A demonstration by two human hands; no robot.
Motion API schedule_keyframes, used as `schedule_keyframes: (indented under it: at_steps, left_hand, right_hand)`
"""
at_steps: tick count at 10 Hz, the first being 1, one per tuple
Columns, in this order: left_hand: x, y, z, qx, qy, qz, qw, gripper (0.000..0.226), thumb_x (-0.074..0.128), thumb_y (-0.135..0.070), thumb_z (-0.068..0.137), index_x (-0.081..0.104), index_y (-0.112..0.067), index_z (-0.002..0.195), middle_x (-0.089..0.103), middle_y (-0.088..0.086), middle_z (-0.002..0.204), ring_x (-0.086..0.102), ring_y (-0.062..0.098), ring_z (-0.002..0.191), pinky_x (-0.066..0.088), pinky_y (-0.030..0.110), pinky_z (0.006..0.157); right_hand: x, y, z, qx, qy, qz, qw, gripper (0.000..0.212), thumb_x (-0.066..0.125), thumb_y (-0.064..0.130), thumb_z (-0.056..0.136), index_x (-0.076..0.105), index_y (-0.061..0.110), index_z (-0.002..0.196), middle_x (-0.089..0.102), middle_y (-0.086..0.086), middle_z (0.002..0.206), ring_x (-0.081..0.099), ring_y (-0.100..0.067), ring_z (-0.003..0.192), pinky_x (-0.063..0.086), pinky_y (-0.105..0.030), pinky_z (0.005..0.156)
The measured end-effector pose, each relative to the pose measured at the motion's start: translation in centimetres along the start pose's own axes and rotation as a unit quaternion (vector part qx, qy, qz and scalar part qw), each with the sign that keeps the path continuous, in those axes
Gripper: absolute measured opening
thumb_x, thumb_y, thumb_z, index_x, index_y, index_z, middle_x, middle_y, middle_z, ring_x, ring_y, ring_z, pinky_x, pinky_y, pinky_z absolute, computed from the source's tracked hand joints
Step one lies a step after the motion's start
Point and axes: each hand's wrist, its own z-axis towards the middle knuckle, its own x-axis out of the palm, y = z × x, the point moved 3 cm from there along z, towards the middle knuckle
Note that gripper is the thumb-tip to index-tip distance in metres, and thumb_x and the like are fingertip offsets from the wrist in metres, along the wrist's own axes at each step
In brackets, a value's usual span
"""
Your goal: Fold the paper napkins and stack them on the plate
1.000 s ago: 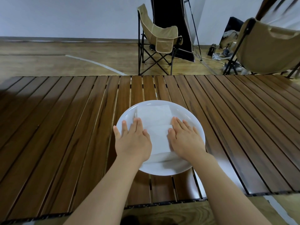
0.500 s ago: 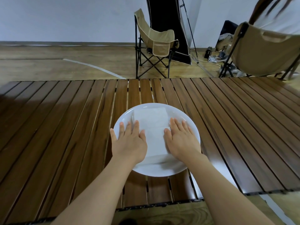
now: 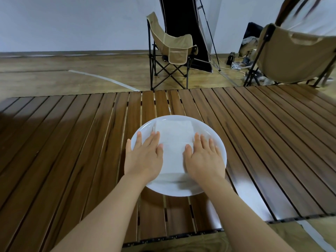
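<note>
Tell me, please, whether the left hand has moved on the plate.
No. Against the plate, the left hand still lies flat on its left side, fingertips at the napkin edge.

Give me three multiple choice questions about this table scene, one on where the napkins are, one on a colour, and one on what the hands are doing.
1. Where do the folded napkins lie?
A. on the plate
B. on a chair
C. on the floor

2. What colour is the plate?
A. blue
B. white
C. black

3. How are the hands?
A. clenched in fists
B. lifted off the table
C. flat, fingers straight

Answers:
1 A, the napkins sit inside the plate's rim.
2 B, the plate is white against the brown slatted table.
3 C, the left hand and right hand lie flat on the napkins' sides.
</note>
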Motion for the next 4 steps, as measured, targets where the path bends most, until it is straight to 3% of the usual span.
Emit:
schedule_keyframes:
  at_steps: [4]
  left_hand:
    - [-0.7, 0.0, 0.2, -0.017, 0.079, 0.004, 0.997, 0.056, 0.003, -0.050, 0.097, -0.009, -0.036, 0.150, -0.006, -0.010, 0.160, -0.017, 0.029, 0.145, -0.010, 0.052, 0.114]
  right_hand:
    - [-1.1, -0.4, 1.5, -0.035, 0.068, 0.000, 0.997, 0.065, 0.012, 0.051, 0.099, -0.003, 0.021, 0.154, -0.008, -0.003, 0.162, -0.010, -0.028, 0.148, 0.000, -0.048, 0.120]
